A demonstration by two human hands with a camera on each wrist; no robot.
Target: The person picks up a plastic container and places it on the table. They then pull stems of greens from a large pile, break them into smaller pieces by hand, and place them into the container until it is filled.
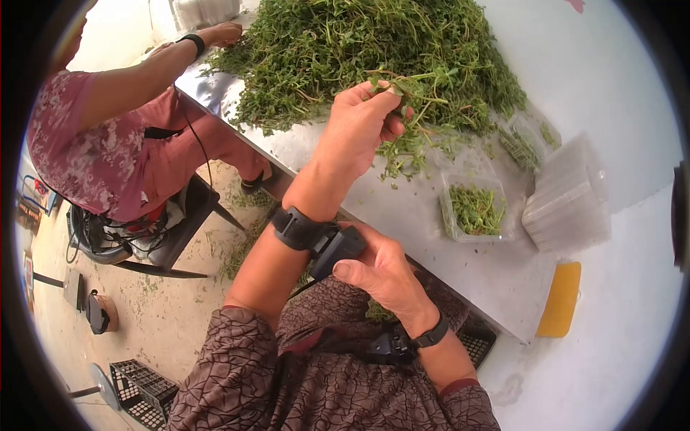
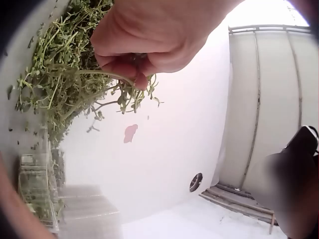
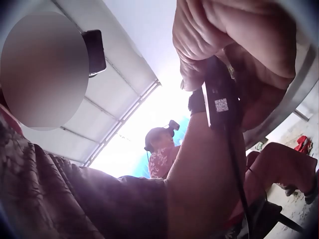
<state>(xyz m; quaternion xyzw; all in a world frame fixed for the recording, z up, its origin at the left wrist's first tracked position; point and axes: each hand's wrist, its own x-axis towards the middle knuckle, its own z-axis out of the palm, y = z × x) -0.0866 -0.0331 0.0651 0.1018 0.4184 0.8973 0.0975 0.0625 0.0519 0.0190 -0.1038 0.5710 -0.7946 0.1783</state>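
My left hand [image 1: 357, 128] pinches a few leafy green sprigs [image 1: 431, 98] between thumb and fingers, just in front of a large heap of the same greens [image 1: 374, 43]. In the left wrist view, a stem [image 2: 102, 73] runs out from the fingertips. Below, my right hand [image 1: 392, 276] grips the black wrist camera [image 1: 336, 253] strapped to my left wrist, its thumb lying along the near side. The right wrist view shows the fingers curled round that camera, with a cable [image 3: 238, 174] hanging down from it.
A clear plastic box [image 1: 449, 228] with cut greens stands on the metal table [image 1: 496, 280]. Beside it are stacked clear boxes [image 1: 571, 194] and a yellow piece [image 1: 559, 298] at the table's edge. Another person [image 1: 108, 136] sits at the left, a hand at the heap. Black crates lie on the floor.
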